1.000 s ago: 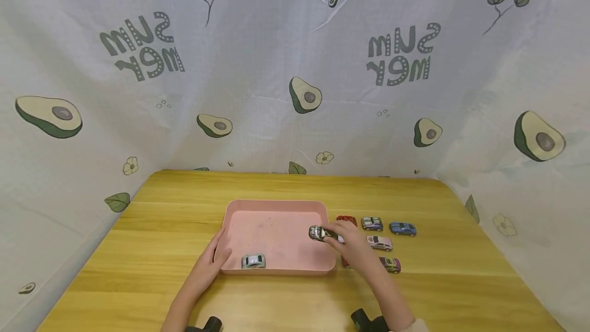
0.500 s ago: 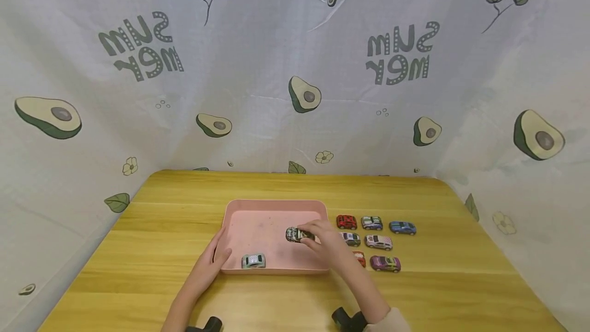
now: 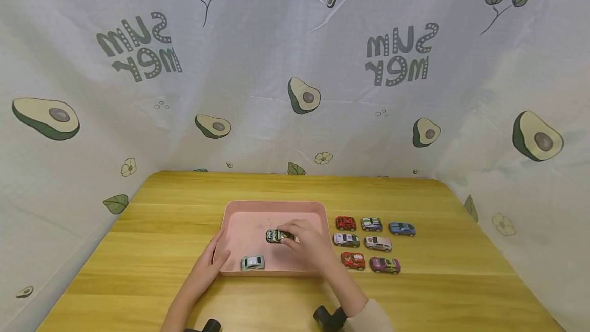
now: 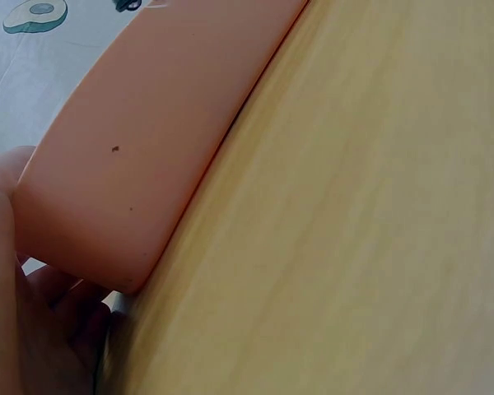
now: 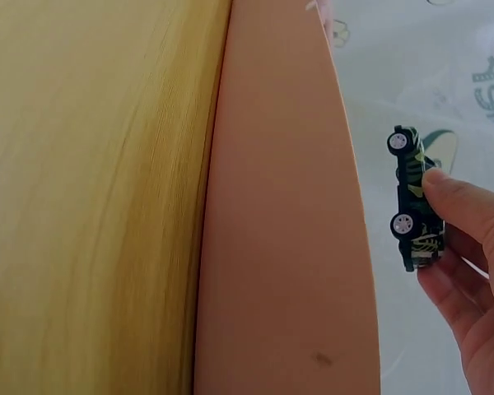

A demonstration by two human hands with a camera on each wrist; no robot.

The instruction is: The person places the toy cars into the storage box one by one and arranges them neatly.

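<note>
While the L hand [image 3: 206,263] holds the pink tray [image 3: 244,225] at its near L corner, the R hand [image 3: 308,244] pinches the camo car [image 3: 273,235] btwn thumb & fingers over the tray's middle, as seen from the head cam. Pale green car [image 3: 252,263] sits in the tray, by the near wall, L side. On the table [image 3: 442,296], R of the tray, 7 more: red car [image 3: 346,223], striped car [image 3: 371,224] & blue car [image 3: 402,229] in the far row; black-&-white car [image 3: 346,240] & white car [image 3: 378,243] mid; orange-red car [image 3: 353,261] & purple car [image 3: 384,265] nearest. Curtain [image 3: 258,50] behind, w/ avocado prints & reversed "summer" lettering. Beige sleeve [image 3: 369,317] on the R arm. L wrist view: thumb at the tray's rim, other fingers bent by the corner, partly hidden; bare wood fills the R side. R wrist view: camo car shows above the tray wall, 2 wheels visible, thumb on one side, fingertips opposite; curtain beyond.
</note>
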